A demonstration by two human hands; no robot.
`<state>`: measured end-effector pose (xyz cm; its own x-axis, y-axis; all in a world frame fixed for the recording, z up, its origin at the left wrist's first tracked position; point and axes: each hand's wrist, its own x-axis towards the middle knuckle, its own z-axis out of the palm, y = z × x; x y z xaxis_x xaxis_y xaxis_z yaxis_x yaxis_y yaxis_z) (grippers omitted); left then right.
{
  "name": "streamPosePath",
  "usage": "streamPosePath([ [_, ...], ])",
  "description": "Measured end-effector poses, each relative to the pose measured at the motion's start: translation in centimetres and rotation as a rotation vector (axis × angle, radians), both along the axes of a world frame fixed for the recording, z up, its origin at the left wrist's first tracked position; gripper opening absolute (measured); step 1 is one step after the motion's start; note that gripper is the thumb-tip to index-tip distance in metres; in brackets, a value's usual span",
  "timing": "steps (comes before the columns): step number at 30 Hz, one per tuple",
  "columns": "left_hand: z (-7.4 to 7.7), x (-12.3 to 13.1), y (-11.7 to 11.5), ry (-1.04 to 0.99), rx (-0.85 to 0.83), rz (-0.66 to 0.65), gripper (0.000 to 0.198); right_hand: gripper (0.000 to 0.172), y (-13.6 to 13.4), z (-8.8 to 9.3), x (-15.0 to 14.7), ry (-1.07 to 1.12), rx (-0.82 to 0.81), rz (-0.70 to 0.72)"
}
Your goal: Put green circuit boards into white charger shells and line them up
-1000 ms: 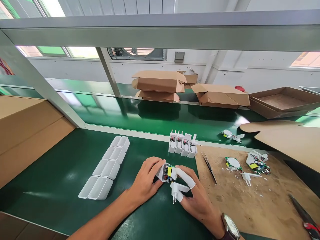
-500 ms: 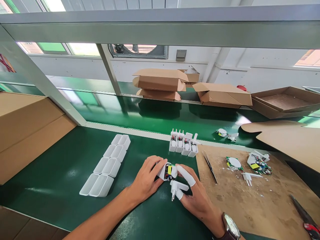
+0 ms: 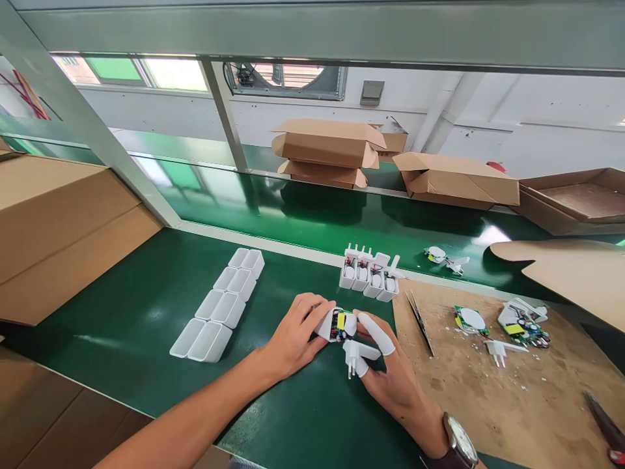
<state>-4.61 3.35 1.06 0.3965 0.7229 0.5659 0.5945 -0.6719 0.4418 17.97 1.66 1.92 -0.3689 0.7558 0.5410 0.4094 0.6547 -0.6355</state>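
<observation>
Four filled cases (image 3: pixel 360 285) stand unclosed far centre, eight bare cases (image 3: pixel 228 314) left, and near centre the left hand (image 3: pixel 296 332) grips a white box (image 3: pixel 323 324) whose circuit board (image 3: pixel 338 324) juts out, held by the right hand (image 3: pixel 393 378).

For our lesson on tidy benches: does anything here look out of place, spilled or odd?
Slightly. White crumbs litter the stained brown sheet, which looks messy. One circuit board lies beyond the pale rail, apart from those on the sheet, so it seems stray.
</observation>
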Motion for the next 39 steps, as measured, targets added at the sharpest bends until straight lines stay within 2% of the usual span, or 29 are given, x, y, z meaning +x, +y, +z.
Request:
streamPosePath([
  [9,0.2,0.1,0.0,-0.005,0.029,0.004,0.063,0.068,-0.1,-0.2,0.0,-0.01,-0.028,-0.005],
  [15,0.0,0.3,-0.2,-0.037,-0.037,-0.068,0.06,0.067,0.1,0.2,0.0,-0.101,0.08,-0.023],
  [17,0.0,0.3,-0.3,-0.072,-0.129,-0.132,0.058,0.067,0.3,0.3,0.1,-0.118,0.117,-0.014],
  [21,0.2,0.3,-0.2,-0.234,-0.516,-0.202,0.039,0.066,0.8,0.3,0.4,-0.149,0.08,0.011],
  [23,0.1,0.3,0.0,-0.356,-0.665,-0.197,0.041,0.06,1.0,0.0,0.5,-0.143,0.057,0.044],
  [26,-0.1,0.5,0.2,-0.507,-0.751,-0.188,0.05,0.059,1.2,-0.5,0.6,-0.11,0.081,0.06],
  [29,0.0,0.6,0.1,-0.518,-0.756,-0.146,0.052,0.058,1.5,-1.0,0.6,-0.116,0.096,0.09],
  [31,0.2,0.6,-0.2,-0.492,-0.749,-0.133,0.061,0.057,1.6,-1.0,0.5,-0.117,0.096,0.114],
  [37,0.4,0.6,-1.1,-0.478,-0.616,-0.145,0.088,0.049,1.2,0.2,-0.1,-0.044,0.122,0.023],
  [39,0.3,0.7,-1.1,-0.472,-0.586,-0.131,0.093,0.044,1.2,0.5,-0.4,-0.047,0.098,0.038],
])
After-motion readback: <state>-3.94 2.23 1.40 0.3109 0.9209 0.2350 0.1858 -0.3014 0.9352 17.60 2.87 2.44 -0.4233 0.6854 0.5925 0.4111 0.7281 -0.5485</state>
